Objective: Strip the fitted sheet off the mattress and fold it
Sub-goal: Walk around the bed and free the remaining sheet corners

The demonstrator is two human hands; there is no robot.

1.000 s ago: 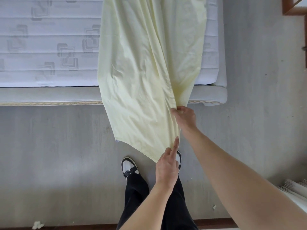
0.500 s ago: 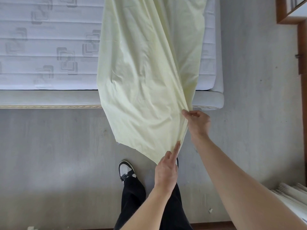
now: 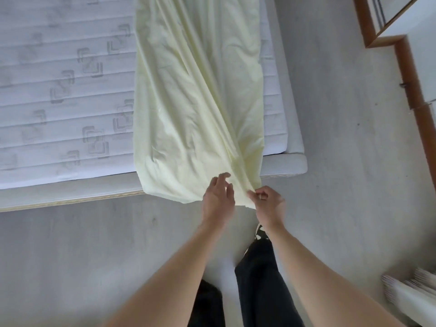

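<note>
Pinching the near right corner of the fitted sheet (image 3: 198, 95), the right hand (image 3: 269, 204) had thumb and curled fingers closed on the fabric edge. Left hand (image 3: 218, 199) sat just beside it, fingers loosely spread and released, tips touching or just over the sheet's near hem; can't tell which. Sheet lay as a long pale-yellow strip on the right part of the mattress (image 3: 63, 95), running far to near, near end draped over the bed frame (image 3: 70, 192) edge toward the floor (image 3: 94, 256).
</note>
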